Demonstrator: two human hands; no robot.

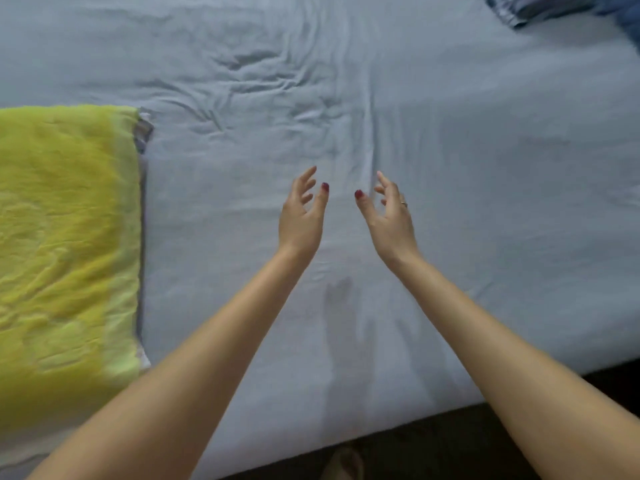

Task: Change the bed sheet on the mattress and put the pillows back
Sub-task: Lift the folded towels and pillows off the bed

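I see the pale blue bed sheet spread over the mattress, filling most of the frame, rumpled at upper centre. My left hand and right hand hover above it mid-frame, fingers loosely spread, holding nothing. The sheet looks thin, limp and light; I judge flat palms smooth it best, edges pinched for tugging. The yellow-green pillow at left looks soft, best gripped by its ends.

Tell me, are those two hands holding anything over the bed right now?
Nothing is held. The left hand and right hand are raised with relaxed, spread fingers, palms facing each other, above the blue sheet.
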